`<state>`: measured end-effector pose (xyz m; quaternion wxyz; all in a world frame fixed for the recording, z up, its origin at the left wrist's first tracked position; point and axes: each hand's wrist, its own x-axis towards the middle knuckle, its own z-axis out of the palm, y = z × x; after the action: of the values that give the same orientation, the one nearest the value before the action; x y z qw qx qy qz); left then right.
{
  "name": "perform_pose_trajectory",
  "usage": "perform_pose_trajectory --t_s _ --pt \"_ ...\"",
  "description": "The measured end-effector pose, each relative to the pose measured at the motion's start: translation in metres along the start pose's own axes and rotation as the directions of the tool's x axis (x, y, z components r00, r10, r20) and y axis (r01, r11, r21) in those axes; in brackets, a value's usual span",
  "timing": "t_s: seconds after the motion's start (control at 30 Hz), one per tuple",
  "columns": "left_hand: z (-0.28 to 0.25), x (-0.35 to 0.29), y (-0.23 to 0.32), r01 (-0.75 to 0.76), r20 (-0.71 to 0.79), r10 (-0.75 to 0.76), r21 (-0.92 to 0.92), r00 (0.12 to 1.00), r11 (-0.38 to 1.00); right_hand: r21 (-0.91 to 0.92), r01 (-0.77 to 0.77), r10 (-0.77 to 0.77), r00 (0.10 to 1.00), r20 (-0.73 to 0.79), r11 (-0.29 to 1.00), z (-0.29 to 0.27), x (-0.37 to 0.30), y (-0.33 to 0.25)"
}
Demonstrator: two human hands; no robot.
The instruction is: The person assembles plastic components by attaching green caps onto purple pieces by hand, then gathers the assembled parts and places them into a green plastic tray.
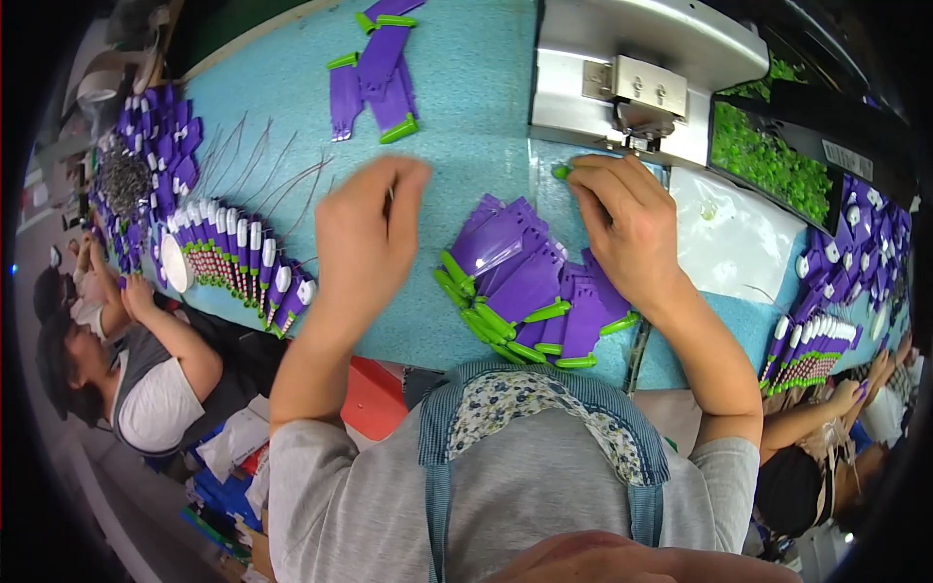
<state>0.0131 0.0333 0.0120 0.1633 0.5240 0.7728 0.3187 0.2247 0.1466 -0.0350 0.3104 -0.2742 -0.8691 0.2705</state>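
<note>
My right hand pinches a small green piece at the foot of a grey metal press. My left hand hovers over the blue table, fingers curled around what looks like a thin metal wire; I cannot tell this for sure. Between both hands lies a fanned pile of purple plastic pieces with green tips, near the table's front edge.
Another heap of purple and green pieces lies farther back. Loose wires and a row of assembled purple parts are at left. A tray of green parts and more purple rows are at right. Other people sit at both sides.
</note>
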Motion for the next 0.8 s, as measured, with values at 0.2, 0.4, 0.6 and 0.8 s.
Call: perform_pose_trajectory --t_s 0.2,0.4,0.6,0.8 --pt "0.002 0.094 -0.036 -0.005 -0.198 0.117 0.493 0.973 0.87 0.104 -0.148 0.15 0.989 -0.01 0.983 -0.02 -0.006 -0.013" --pt "-0.002 0.099 -0.03 0.059 -0.304 0.125 0.532 0.945 0.845 0.407 -0.386 0.386 0.918 0.085 0.828 -0.039 -0.021 -0.011" --pt "0.009 0.018 0.034 0.29 0.273 -0.106 -0.835 0.956 0.468 0.416 -0.302 0.324 0.946 0.016 0.858 -0.059 -0.03 -0.025" --pt "0.048 -0.029 0.08 0.488 0.512 -0.074 -0.751 0.856 0.445 0.369 -0.137 0.156 0.987 -0.022 0.919 -0.065 -0.037 -0.035"
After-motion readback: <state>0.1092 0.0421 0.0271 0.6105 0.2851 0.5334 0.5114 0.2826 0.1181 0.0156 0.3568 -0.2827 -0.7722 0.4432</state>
